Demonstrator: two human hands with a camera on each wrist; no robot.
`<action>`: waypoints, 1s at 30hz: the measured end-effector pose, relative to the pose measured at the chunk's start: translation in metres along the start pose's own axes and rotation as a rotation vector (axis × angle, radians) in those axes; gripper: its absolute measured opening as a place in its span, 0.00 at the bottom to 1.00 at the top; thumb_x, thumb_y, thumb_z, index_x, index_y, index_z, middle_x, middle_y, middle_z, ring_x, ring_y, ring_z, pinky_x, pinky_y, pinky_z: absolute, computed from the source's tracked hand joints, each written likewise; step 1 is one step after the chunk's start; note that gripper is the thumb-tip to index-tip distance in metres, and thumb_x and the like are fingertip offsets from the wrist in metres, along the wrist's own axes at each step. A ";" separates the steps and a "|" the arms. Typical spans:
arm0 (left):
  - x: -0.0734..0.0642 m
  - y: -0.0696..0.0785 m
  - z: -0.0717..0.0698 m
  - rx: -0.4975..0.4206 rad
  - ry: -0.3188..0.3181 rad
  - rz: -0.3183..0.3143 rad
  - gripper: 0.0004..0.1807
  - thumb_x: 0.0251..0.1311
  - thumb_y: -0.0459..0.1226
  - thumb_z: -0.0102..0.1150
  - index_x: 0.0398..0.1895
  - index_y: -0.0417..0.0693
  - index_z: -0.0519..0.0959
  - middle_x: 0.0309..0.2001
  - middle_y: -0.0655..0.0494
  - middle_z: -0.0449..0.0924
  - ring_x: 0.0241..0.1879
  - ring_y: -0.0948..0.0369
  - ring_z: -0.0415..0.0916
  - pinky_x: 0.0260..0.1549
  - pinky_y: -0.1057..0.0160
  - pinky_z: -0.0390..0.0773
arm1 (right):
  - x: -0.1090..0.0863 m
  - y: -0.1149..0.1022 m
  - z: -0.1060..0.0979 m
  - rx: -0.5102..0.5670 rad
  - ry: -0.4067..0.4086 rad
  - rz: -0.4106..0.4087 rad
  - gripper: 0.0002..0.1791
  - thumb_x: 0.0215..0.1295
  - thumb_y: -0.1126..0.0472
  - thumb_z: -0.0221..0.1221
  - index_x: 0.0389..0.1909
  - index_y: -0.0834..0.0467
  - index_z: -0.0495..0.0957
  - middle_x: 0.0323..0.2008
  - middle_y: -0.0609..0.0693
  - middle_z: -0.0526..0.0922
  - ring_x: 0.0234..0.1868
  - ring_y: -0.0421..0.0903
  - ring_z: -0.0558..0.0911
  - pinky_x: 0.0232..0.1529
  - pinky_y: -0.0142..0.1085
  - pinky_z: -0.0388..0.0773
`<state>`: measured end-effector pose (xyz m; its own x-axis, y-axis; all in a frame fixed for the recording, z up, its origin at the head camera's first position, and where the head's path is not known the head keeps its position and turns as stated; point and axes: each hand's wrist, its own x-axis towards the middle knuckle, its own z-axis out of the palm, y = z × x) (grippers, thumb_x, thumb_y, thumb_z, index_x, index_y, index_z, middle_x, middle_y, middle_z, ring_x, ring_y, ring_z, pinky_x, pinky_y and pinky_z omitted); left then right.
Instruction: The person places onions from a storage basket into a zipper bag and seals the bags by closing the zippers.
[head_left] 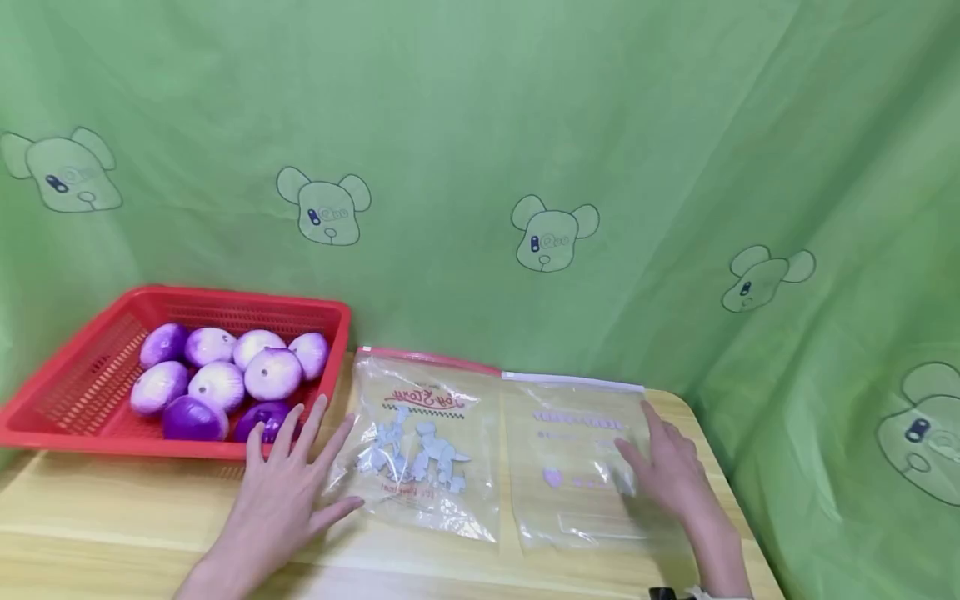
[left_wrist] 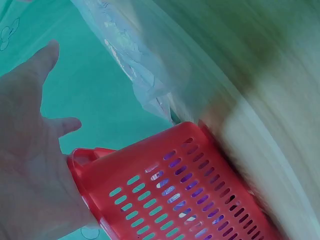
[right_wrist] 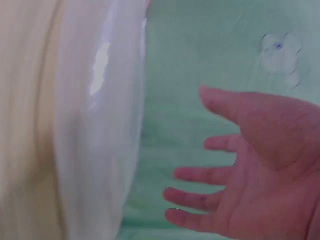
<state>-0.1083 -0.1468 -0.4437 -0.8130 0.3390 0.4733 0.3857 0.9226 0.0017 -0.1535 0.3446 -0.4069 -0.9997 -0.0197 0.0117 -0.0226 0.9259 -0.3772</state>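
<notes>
My left hand has its fingers spread and holds nothing. In the head view its fingertips overlap the front right corner of a red perforated plastic basket, in which several purple-and-white onions are heaped. Right of that hand lies a clear zip bag with a red top strip and blue dinosaur print. Beside it is a second clear zip bag with a white strip and pale purple print. My right hand, also empty, hovers at this bag's right edge, thumb and fingers apart.
All this is on a light wooden table with a rounded far right corner. A green curtain printed with bear heads hangs behind it and along the right side. The basket stands at the left, its back side near the curtain.
</notes>
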 end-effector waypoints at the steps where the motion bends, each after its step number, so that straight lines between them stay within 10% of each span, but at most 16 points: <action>1: 0.000 0.001 0.000 -0.013 -0.013 -0.007 0.53 0.50 0.71 0.58 0.76 0.56 0.61 0.76 0.39 0.53 0.70 0.36 0.56 0.61 0.25 0.54 | 0.001 0.006 0.001 -0.005 -0.042 0.035 0.47 0.74 0.40 0.49 0.78 0.65 0.40 0.68 0.80 0.53 0.64 0.83 0.56 0.58 0.76 0.55; 7: 0.003 0.014 -0.010 -0.161 -0.071 -0.045 0.44 0.61 0.62 0.58 0.77 0.58 0.59 0.75 0.41 0.55 0.73 0.38 0.49 0.63 0.25 0.50 | 0.001 0.033 0.006 -0.015 -0.191 0.120 0.48 0.71 0.42 0.54 0.74 0.73 0.46 0.63 0.85 0.54 0.58 0.86 0.58 0.53 0.76 0.63; 23: 0.044 0.057 -0.025 -0.304 -0.052 0.095 0.41 0.66 0.57 0.56 0.79 0.59 0.55 0.76 0.43 0.53 0.75 0.45 0.48 0.69 0.31 0.48 | 0.006 0.057 0.006 -0.059 -0.125 0.235 0.59 0.62 0.39 0.62 0.74 0.74 0.40 0.59 0.88 0.55 0.56 0.86 0.58 0.52 0.76 0.60; 30: 0.072 0.092 -0.027 -0.373 -0.065 0.163 0.39 0.68 0.56 0.54 0.78 0.58 0.56 0.76 0.44 0.54 0.74 0.46 0.53 0.70 0.37 0.53 | 0.012 0.063 0.010 0.127 0.011 0.160 0.64 0.53 0.65 0.67 0.74 0.72 0.24 0.55 0.87 0.63 0.54 0.80 0.69 0.54 0.68 0.69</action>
<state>-0.1194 -0.0429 -0.3860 -0.7493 0.4977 0.4369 0.6339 0.7299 0.2558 -0.1673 0.3988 -0.4393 -0.9905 0.1290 -0.0478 0.1358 0.8616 -0.4891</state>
